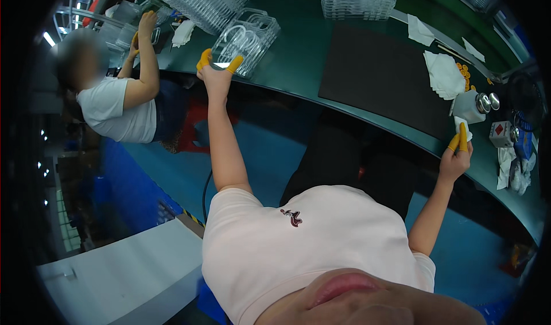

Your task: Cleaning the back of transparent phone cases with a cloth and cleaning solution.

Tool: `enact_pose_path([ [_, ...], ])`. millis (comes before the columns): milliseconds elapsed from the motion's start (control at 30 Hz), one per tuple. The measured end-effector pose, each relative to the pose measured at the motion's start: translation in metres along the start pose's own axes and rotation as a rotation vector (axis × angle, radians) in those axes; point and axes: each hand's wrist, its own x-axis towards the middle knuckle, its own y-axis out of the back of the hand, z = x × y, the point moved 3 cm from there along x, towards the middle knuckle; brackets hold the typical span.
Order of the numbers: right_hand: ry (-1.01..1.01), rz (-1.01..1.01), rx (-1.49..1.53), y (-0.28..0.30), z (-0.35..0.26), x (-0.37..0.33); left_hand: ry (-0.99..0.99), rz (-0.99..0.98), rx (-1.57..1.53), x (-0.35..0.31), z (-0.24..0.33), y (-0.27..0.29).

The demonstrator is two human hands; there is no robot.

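We log L hand (217, 79) w/ thumb & finger spread at clear trays (261, 48) on bench (298, 55), grip can't tell, R hand (456, 161) pinching white wipe (464, 131) nr dispenser bottle (469, 108); we'd keep trays lvl, wipe clean.

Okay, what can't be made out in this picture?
Head view:
- Whether the left hand grips the clear tray: hidden by the hand itself.
- White cloth beneath the right hand: partly covered by it.
- Clear bin stack: cut off by upper edge.
- Co-worker's raised hand: too small to tell its grip.
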Motion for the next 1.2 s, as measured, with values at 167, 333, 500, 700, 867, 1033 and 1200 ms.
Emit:
enact_pose_path([
  [167,0.007,-0.028,-0.04,-0.006,0.005,-0.005,-0.007,-0.071,0.101,-0.002,0.004,-0.013],
  [333,-0.031,-0.025,-0.05,-0.005,-0.004,-0.001,0.033,-0.115,0.076,0.002,0.013,-0.007],
  [500,-0.032,-0.018,-0.057,-0.003,-0.006,0.0,-0.028,-0.124,0.116,0.002,0.006,-0.007],
  [700,-0.037,-0.018,-0.069,-0.003,0.0,-0.002,-0.349,0.016,0.239,-0.014,0.083,-0.02],
  [867,0.012,-0.009,-0.112,0.0,-0.003,0.001,-0.824,-0.499,0.002,-0.001,0.183,-0.097],
  [1033,0.03,-0.015,-0.002,-0.001,-0.015,0.006,-0.945,-0.349,-0.19,0.067,0.188,-0.174],
  [1200,0.011,-0.019,0.043,0.002,-0.017,0.004,-0.611,-0.528,0.104,0.046,0.221,-0.146],
])
